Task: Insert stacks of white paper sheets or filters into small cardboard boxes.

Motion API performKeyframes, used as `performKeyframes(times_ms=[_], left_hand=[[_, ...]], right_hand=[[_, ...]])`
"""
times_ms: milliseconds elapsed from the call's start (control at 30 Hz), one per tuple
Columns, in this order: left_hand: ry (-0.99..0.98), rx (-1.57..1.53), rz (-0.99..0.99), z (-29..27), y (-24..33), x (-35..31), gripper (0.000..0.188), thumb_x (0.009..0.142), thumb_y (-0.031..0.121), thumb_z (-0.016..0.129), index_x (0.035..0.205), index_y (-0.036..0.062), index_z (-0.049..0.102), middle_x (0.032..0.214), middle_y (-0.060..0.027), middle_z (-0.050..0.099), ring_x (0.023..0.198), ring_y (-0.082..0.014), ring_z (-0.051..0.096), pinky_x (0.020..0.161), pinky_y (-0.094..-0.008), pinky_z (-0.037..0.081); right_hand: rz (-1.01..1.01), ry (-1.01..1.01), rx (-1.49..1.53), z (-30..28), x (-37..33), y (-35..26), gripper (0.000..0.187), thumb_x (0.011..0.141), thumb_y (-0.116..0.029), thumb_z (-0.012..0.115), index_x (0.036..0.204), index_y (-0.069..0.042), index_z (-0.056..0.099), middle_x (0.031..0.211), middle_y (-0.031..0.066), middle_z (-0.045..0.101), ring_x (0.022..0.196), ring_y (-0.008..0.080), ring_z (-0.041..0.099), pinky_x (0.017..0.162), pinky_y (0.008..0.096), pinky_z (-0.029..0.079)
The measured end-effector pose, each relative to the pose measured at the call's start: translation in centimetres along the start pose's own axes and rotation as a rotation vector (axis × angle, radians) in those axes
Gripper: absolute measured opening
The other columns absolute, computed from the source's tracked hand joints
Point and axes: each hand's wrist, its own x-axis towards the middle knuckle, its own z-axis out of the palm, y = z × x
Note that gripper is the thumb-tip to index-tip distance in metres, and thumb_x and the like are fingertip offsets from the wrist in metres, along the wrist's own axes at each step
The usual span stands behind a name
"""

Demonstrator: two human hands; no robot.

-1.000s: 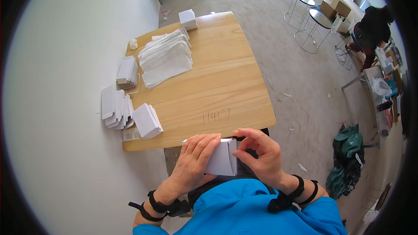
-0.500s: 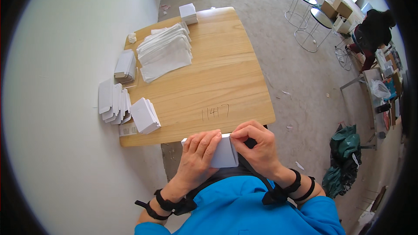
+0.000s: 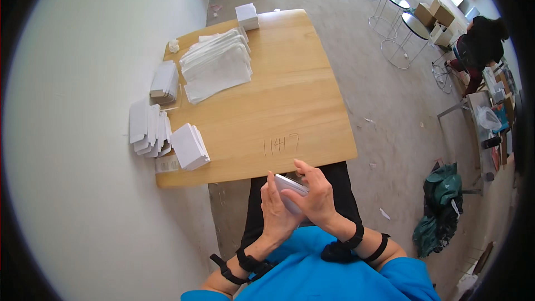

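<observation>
Just off the near edge of the wooden table, above my lap, a small flat white box is held tilted between my two hands. Along its left side lies my left hand, fingers straight and pressed together, palm against the box. My right hand grips it from the right, thumb across the face and fingers at the far edge. Parts of the box are hidden behind both hands. At the table's near left stands a stack of similar white boxes.
More flat white cartons and another stack line the wall side. Thin white sheets or pouches lie beyond, with a white stack at the far edge. A person bends over a cluttered side table; green bags lie on the floor.
The box has turned from showing its broad face to a tilted angle. My left hand has swung right and straightened; my right hand has gone from pinching the box's corner to clasping its side.
</observation>
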Motion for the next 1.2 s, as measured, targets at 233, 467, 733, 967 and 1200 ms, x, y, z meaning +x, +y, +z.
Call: performKeyframes(times_ms=[233,467,733,967,1200], left_hand=[[-0.394,-0.602,-0.368,-3.4,-3.3,-1.5,0.077,0.09,0.01,0.073,0.154,0.0091,0.029,0.121,-0.0123,0.056,0.102,-0.0195,0.065,0.082,-0.0309,0.059],[-0.374,-0.503,-0.268,-4.2,-3.9,-2.8,0.058,0.094,0.01,0.069,0.145,0.0101,0.042,0.121,-0.0125,0.06,0.089,-0.0156,0.069,0.076,-0.028,0.06],[-0.411,-0.515,-0.168,-5.0,-5.2,-3.1,0.034,0.093,0.006,0.069,0.124,0.0063,0.057,0.11,-0.0126,0.065,0.087,-0.0172,0.07,0.078,-0.0282,0.059],[-0.306,-0.592,-0.054,-4.7,-5.3,-2.6,0.022,0.092,0.01,0.071,0.112,0.005,0.064,0.106,-0.0097,0.069,0.088,-0.0162,0.07,0.079,-0.0287,0.059],[-0.361,-0.615,-0.172,-4.7,-5.4,-3.6,0.015,0.091,0.007,0.072,0.105,0.0038,0.066,0.102,-0.0082,0.069,0.089,-0.0159,0.069,0.08,-0.0279,0.057]], right_hand=[[0.078,-0.487,0.314,-2.5,-0.6,3.3,0.025,0.08,-0.012,0.081,0.1,-0.002,0.07,0.099,0.0113,0.072,0.088,0.0254,0.071,0.077,0.0343,0.059],[0.014,-0.42,0.287,-2.6,-3.2,4.8,0.033,0.082,-0.013,0.08,0.112,-0.005,0.069,0.109,0.013,0.071,0.094,0.0254,0.071,0.08,0.0345,0.06],[-0.053,-0.464,0.278,-3.2,-4.4,5.7,0.018,0.087,-0.009,0.075,0.105,-0.005,0.073,0.105,0.0128,0.072,0.091,0.023,0.072,0.074,0.0307,0.061],[-0.046,-0.473,0.302,-3.1,-4.3,5.3,0.014,0.088,-0.008,0.073,0.102,-0.005,0.073,0.101,0.0115,0.072,0.088,0.0219,0.072,0.073,0.0296,0.061],[-0.03,-0.524,0.282,-3.2,-5.1,5.5,0.013,0.087,-0.008,0.074,0.099,-0.004,0.073,0.101,0.0107,0.072,0.087,0.0209,0.072,0.073,0.0292,0.06]])
